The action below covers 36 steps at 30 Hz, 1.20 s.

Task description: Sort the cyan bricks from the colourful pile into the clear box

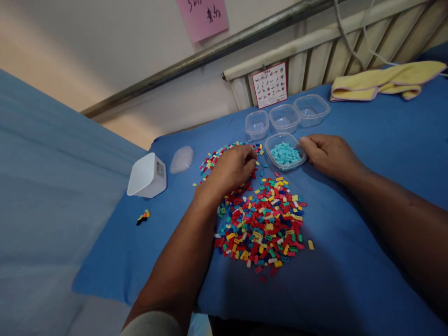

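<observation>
My left hand (234, 168) is over the far part of a heap of mixed small toy bricks (266, 224), its fingers curled together and pointing down to the right. Whatever may be between those fingertips is hidden. Thumb and fingers of my right hand (327, 151) pinch the right rim of a clear plastic tub (280, 164), which stands upright on the blue cloth. Inside it lies a layer of light blue bricks (285, 153). A few loose bricks lie between the heap and this tub.
Behind the tub stand three more clear tubs (256, 126). On the left are a white box (147, 176), a translucent lid (182, 159) and a small yellow-and-black cluster (143, 217). A yellow cloth (381, 81) lies at back right; a printed card (270, 85) leans against the radiator (322, 60).
</observation>
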Available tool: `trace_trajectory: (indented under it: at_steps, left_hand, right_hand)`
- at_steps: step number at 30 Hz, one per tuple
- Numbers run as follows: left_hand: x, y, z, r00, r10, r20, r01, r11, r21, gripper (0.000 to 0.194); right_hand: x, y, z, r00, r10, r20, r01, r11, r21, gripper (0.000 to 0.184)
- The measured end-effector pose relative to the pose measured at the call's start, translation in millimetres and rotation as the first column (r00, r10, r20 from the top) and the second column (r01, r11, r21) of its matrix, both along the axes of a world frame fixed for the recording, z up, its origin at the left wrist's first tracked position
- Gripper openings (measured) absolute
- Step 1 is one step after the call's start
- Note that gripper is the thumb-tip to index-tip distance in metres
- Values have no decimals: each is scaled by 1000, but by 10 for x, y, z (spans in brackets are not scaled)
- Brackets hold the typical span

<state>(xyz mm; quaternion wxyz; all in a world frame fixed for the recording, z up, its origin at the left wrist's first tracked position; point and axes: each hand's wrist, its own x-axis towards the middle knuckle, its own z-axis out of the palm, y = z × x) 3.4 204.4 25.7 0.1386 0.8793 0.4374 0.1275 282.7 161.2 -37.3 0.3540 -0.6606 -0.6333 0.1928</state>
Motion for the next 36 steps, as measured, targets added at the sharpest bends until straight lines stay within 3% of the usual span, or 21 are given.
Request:
trace_trajectory:
  at_steps: [3,6,9,12,15,17,21,26,29,36]
  left_hand:
    - [141,-8,3,955,-6,297,18,999,-37,19]
    - [216,26,-8,908,-36,417,39,999,2,32]
    - [153,78,-49,940,-29,340,3,997,77,35]
    - [65,82,-153,997,-49,60,43,994,96,47]
    - [61,38,-276,967,-100,-236,133,983,126,46]
    - [71,9,-301,936,-131,-325,182,975,130,40]
    - [-62,2,-139,955,-144,-259,148,989,-1,43]
    - [-463,65,81,994,88,-64,-81,990,114,44]
    - [-639,59,35,991,124,-48,-115,982,151,45]
    - [-940,-11,-243,988,147,-45,-138,976,171,46]
  right_hand:
    - [5,9,-14,1000,-6,5,6,1000,-1,48]
    - [7,18,-29,1000,-18,12,18,1000,6,47]
    - [13,28,-40,1000,-8,21,8,1000,4,48]
    - [23,35,-49,1000,12,20,-12,1000,17,48]
    - [29,35,-54,1000,9,23,-9,1000,22,47]
    - [29,33,-53,1000,4,20,-4,1000,16,47]
    - [20,32,-47,1000,3,0,-3,1000,-5,48]
    - [9,29,-30,1000,3,8,-3,1000,-10,47]
    - [4,17,-11,1000,0,5,1,1000,-17,47]
    - [-19,-24,33,1000,-2,-17,1,1000,-31,47]
